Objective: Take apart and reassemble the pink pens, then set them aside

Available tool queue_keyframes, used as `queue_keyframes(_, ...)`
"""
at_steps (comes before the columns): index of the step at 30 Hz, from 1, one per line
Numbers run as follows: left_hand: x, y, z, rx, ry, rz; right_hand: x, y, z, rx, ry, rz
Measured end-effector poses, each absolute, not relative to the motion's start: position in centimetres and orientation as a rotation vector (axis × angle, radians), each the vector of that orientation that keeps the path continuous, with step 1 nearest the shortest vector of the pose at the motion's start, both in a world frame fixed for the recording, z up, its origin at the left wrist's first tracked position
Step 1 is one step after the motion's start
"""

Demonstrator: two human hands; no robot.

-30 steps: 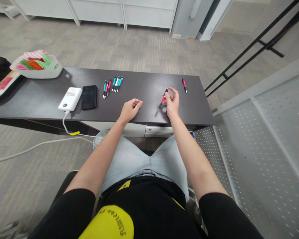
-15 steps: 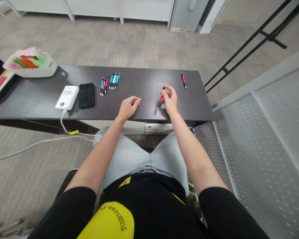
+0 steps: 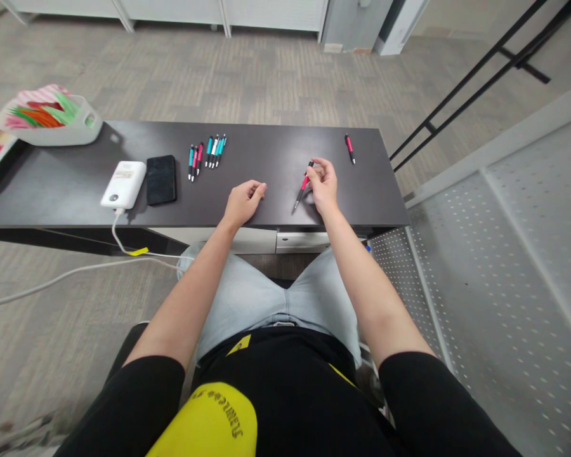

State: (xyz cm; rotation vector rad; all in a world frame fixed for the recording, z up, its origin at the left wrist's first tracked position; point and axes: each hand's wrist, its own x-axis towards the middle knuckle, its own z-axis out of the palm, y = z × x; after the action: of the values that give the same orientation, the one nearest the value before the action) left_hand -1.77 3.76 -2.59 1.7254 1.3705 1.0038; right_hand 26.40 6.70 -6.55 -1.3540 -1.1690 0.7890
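Observation:
My right hand [image 3: 322,184] pinches a pink and black pen [image 3: 303,185], holding it slanted with its tip down on the dark table [image 3: 266,158]. Resting on the table to the left of that pen, my left hand [image 3: 244,200] has its fingers curled in loosely, and I see nothing in them. A second pink pen [image 3: 349,148] lies alone near the table's far right corner. Several teal and pink pens [image 3: 206,154] lie in a row further left, beyond my left hand.
A black phone [image 3: 161,179] and a white power bank [image 3: 123,185] with a cable hanging off the edge lie at the left. A white basket [image 3: 47,118] of coloured items stands at the far left. A perforated metal surface [image 3: 495,254] is to my right.
The view has tilted slightly, so the table sits higher in the picture. My right hand has kept its grip on the pink pen and barely shifted; my left hand stays put.

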Motion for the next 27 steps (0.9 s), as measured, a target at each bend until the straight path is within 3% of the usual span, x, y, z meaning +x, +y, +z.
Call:
queue_keyframes(11, -1.9, 3.7, -2.7, 1.763, 1.393, 0.974, 25.9, 6.2, -5.7, -1.347, -1.142, 0.849)
queue_keyframes(19, -1.1, 2.7, -2.6, 2.225, 1.585, 0.718, 25.5, 5.1, -3.3, -1.350, -1.102, 0.895)
queue_keyframes(27, -1.0, 1.8, -2.1, 2.328, 1.608, 0.532, 36.7, 10.6, -1.0, -1.459, -1.075, 0.749)
